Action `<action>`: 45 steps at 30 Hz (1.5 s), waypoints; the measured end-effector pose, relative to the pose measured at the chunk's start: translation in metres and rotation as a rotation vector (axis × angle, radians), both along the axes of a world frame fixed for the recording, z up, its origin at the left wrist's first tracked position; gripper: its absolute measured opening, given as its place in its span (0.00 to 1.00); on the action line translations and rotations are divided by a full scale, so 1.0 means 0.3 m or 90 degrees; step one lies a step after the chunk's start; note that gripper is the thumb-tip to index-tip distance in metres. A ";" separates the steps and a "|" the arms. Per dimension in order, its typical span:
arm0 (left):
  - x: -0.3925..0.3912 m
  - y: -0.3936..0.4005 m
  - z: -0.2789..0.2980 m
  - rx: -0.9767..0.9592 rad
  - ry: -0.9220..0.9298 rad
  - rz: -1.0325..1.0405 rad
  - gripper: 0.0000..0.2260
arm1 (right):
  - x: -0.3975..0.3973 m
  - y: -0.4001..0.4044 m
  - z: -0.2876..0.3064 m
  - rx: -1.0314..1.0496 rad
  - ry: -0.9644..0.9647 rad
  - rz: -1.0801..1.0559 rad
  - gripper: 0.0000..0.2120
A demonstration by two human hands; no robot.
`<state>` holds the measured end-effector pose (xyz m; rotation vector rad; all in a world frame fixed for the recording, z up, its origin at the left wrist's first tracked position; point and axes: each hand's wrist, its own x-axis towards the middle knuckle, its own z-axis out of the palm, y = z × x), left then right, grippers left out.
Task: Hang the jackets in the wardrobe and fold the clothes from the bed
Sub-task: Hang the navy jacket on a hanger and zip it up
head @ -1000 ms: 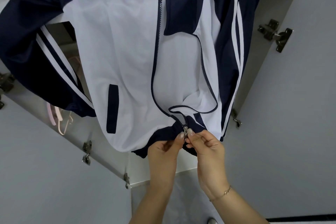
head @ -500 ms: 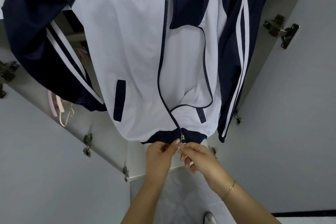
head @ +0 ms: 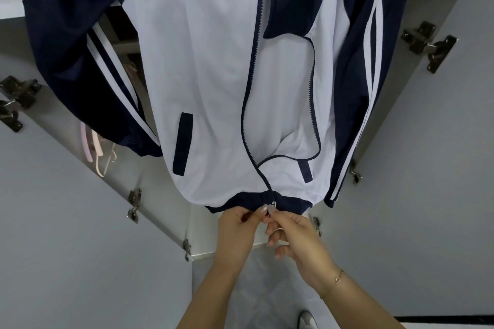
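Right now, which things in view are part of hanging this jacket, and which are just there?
In the job:
- white and navy jacket, hanging
- zipper slider at the hem
- left hand holding the hem
- right hand pinching the slider

Just there:
- pink hangers
- wardrobe door
- door hinge

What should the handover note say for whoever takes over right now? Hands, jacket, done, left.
Left hand: pinches the navy hem of the jacket just left of the zip.
Right hand: fingertips pinch at the zip slider, which sits at the hem.
Jacket: white and navy, hanging in the open wardrobe; its top is out of frame. The zip is joined only near the hem and gapes open above.
Pink hangers hang behind the jacket's sleeve.
Done: this jacket is up.
Left: run the zip up, if wanted. The bed and other clothes are not in view, so folding cannot be judged.
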<state>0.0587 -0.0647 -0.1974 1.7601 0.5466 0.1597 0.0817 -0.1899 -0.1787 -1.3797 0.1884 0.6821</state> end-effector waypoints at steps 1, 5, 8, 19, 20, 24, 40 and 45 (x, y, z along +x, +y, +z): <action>0.000 -0.001 0.000 0.003 0.002 -0.002 0.16 | 0.000 -0.003 -0.002 0.016 0.009 0.001 0.13; 0.006 0.007 -0.018 0.002 -0.003 0.002 0.22 | 0.007 -0.015 -0.010 0.090 0.060 -0.022 0.13; -0.002 0.012 -0.044 -0.006 0.007 -0.001 0.22 | 0.043 -0.026 -0.007 0.115 0.140 -0.037 0.13; -0.049 0.051 -0.115 0.080 0.078 -0.046 0.10 | 0.295 0.006 0.149 0.205 0.162 -0.063 0.13; -0.047 0.056 -0.107 0.052 0.077 -0.034 0.08 | 0.321 0.004 0.182 0.183 0.106 -0.049 0.13; 0.004 0.082 -0.060 0.032 0.041 -0.012 0.04 | 0.387 0.012 0.301 0.090 -0.083 0.023 0.14; 0.196 0.055 0.347 0.409 -0.105 -0.091 0.16 | 0.378 0.005 0.406 0.078 -0.208 0.151 0.16; 0.266 0.010 0.308 0.365 -0.206 -0.093 0.16 | 0.387 -0.009 0.448 0.098 -0.140 0.140 0.14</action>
